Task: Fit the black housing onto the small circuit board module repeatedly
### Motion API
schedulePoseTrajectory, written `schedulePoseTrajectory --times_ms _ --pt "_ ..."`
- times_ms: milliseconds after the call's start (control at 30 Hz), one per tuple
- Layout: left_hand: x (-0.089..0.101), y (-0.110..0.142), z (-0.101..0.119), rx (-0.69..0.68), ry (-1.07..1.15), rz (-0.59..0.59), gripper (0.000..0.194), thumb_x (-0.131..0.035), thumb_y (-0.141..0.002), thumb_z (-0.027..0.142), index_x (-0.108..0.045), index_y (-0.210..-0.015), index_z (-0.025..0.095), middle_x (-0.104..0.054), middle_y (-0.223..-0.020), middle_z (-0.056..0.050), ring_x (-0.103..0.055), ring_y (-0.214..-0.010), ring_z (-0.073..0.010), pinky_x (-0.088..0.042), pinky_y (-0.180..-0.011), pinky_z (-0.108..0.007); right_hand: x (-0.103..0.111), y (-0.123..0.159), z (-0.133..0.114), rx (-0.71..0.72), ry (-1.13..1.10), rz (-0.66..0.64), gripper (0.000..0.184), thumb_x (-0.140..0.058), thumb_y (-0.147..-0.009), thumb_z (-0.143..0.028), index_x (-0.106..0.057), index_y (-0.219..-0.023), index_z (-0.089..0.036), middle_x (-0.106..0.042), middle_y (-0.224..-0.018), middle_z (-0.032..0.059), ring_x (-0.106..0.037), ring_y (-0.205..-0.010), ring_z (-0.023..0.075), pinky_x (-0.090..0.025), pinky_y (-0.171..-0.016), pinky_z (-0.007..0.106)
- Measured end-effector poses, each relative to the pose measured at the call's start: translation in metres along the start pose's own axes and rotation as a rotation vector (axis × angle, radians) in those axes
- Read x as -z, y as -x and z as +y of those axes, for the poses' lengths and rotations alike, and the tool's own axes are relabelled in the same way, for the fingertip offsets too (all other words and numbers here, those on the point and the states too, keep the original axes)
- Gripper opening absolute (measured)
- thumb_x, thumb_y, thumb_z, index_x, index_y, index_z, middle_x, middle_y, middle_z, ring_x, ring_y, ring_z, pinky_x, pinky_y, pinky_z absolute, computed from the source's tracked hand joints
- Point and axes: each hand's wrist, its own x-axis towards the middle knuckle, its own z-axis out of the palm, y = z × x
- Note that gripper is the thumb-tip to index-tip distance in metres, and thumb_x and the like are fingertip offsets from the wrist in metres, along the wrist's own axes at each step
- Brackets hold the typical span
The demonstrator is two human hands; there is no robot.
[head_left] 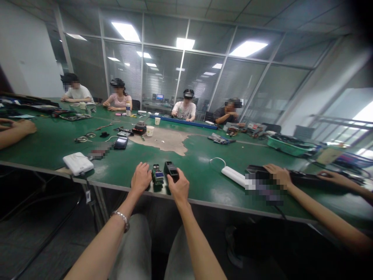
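Observation:
My right hand (180,187) grips a black plastic housing (171,170) with rectangular openings, tilted just above or against the table edge. To its left stands a small green circuit board assembly (157,175) with a dark bluish screen. My left hand (141,177) rests on the green table (201,182) close beside that board, fingers loosely bent and nothing visible in them. Whether its fingertips touch the board is hard to tell. The board and the housing are apart, with a narrow gap between them.
A white power bank (78,163) lies left, a white power strip (234,177) right. Further back are a black phone-like device (121,142), paper cups (150,131) and a green basket (287,146). A co-worker's hand (278,175) is at right; another person's hand (25,127) is at left.

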Motion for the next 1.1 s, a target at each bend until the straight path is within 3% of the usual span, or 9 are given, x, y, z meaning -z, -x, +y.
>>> schedulePoseTrajectory --times_ms 167,333,467,633,867,1100 --pt "-0.002 -0.002 -0.001 0.007 0.015 -0.009 0.026 -0.049 -0.086 0.019 -0.069 -0.102 0.018 -0.067 -0.120 -0.010 -0.052 -0.128 -0.0256 -0.035 -0.116 -0.043 0.000 0.006 0.006 0.079 0.011 -0.002 0.059 -0.060 -0.082 -0.035 -0.053 -0.134 -0.007 -0.062 -0.126 0.0200 -0.058 -0.116 0.0288 -0.043 -0.103 0.041" --pt "0.002 -0.003 -0.001 0.004 0.047 -0.023 0.046 -0.051 -0.076 0.011 -0.065 -0.120 0.014 -0.061 -0.134 -0.010 -0.047 -0.134 -0.0258 -0.037 -0.115 -0.041 0.000 0.006 0.009 0.140 -0.005 -0.017 0.068 -0.062 -0.079 -0.034 -0.048 -0.138 -0.004 -0.056 -0.135 0.0209 -0.053 -0.124 0.0291 -0.039 -0.108 0.041" --pt "0.001 -0.003 -0.003 0.032 0.058 -0.007 0.047 -0.047 -0.080 0.010 -0.063 -0.124 0.011 -0.059 -0.136 -0.013 -0.048 -0.133 -0.0259 -0.037 -0.115 -0.043 0.002 0.000 0.005 0.075 0.025 -0.058 0.062 -0.061 -0.081 -0.035 -0.053 -0.134 -0.004 -0.062 -0.126 0.0210 -0.059 -0.117 0.0292 -0.043 -0.103 0.040" --pt "-0.004 -0.002 -0.006 0.054 0.066 0.012 0.041 -0.047 -0.085 0.014 -0.064 -0.122 0.010 -0.061 -0.134 -0.015 -0.049 -0.132 -0.0267 -0.038 -0.114 -0.044 0.016 -0.010 -0.018 -0.048 -0.069 -0.035 0.054 -0.060 -0.083 -0.041 -0.060 -0.128 -0.011 -0.067 -0.119 0.0161 -0.064 -0.109 0.0265 -0.047 -0.097 0.037" --pt "-0.005 -0.001 -0.007 0.079 0.077 0.031 0.039 -0.046 -0.087 0.013 -0.064 -0.122 0.010 -0.061 -0.134 -0.014 -0.048 -0.133 -0.0251 -0.036 -0.116 -0.042 0.020 -0.007 -0.067 0.018 -0.136 -0.069 0.052 -0.063 -0.083 -0.043 -0.062 -0.125 -0.013 -0.070 -0.114 0.0132 -0.067 -0.104 0.0239 -0.049 -0.091 0.032" --pt "-0.005 -0.002 -0.009 0.096 0.107 0.028 0.042 -0.043 -0.087 0.009 -0.063 -0.124 0.010 -0.060 -0.135 -0.014 -0.049 -0.133 -0.0233 -0.038 -0.115 -0.039 0.006 0.002 -0.073 0.090 0.033 -0.107 0.043 -0.062 -0.083 -0.037 -0.062 -0.120 -0.014 -0.071 -0.107 0.0131 -0.067 -0.098 0.0250 -0.048 -0.086 0.031"
